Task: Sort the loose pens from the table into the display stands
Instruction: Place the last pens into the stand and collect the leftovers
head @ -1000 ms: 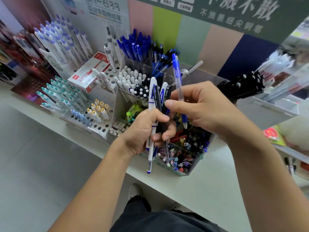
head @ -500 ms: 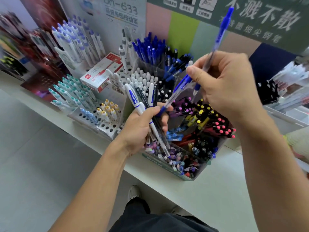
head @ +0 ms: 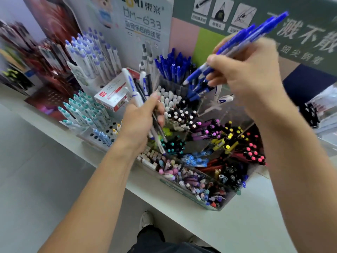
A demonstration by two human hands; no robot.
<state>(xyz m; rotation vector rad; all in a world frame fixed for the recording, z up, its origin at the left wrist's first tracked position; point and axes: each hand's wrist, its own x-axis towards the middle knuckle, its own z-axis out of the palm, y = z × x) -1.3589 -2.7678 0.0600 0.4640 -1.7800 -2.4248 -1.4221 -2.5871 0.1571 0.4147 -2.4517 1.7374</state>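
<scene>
Two hands are raised over a crowded pen display on a pale counter (head: 228, 221). Left hand (head: 140, 123) grips a small bundle of pens (head: 138, 92), mostly white with blue markings plus a dark one, fingers curled round them so that they fan upward above the fist and their tips poke out below it. Right hand (head: 249, 73) is higher and to the right, pinching a blue pen (head: 244, 41) between thumb and fingers; the pen slants with its blue cap end up toward the green sign (head: 300, 33) and its tip down toward the cup of blue pens (head: 173, 68) at the back of the clear stand (head: 198, 201). The pen is motion-blurred, so I cannot tell whether the hand holds one pen or two. The clear stand is split into compartments, with white-capped and black pens near the middle, purple, yellow and pink-tipped ones to the right, and mixed pastel pens in the front section. Left of it sits a perforated white rack (head: 109, 130) with teal-capped pens (head: 80, 110) standing in its holes, and behind that a row of white pens with lilac caps (head: 91, 55). A red and white box (head: 113, 95) lies tilted between these racks, just behind the left hand's bundle. At the bottom edge a shoe (head: 145, 220) shows on the grey floor.
</scene>
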